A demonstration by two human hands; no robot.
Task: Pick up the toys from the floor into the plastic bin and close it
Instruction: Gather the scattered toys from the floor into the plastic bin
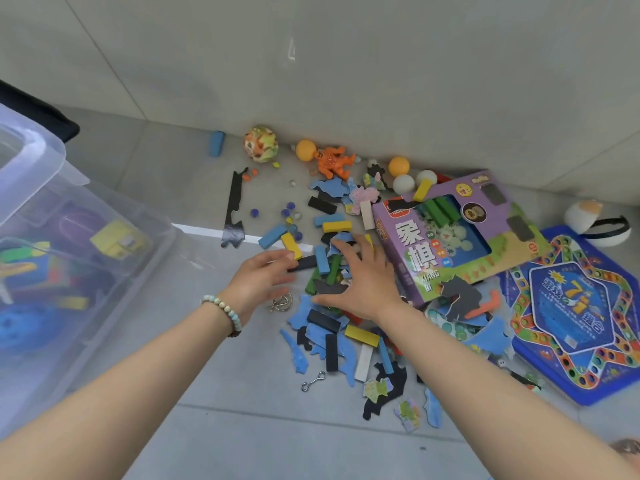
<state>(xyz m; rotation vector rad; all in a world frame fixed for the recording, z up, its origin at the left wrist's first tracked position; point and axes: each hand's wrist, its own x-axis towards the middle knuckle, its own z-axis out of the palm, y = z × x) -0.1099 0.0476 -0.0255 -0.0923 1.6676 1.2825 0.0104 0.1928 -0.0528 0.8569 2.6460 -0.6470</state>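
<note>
Right hand [363, 282] over blocks [336, 226], bin [31, 157] holding toys [119, 239]

Clear plastic bin [69, 237] stood well to the left of the left hand [263, 282], with coloured toys visible through its wall; lid seating could not be determined. Loose coloured blocks [325, 261] lay heaped directly under and between both hands. Blue foam puzzle pieces [322, 341] lay scattered nearer than the right hand [363, 278], beneath that wrist. A purple chess box [450, 237] lay tilted just right of the right hand. A blue board game [571, 317] lay flat, further right. An orange figure [332, 162] and balls [398, 166] lay beyond the fingertips.
</note>
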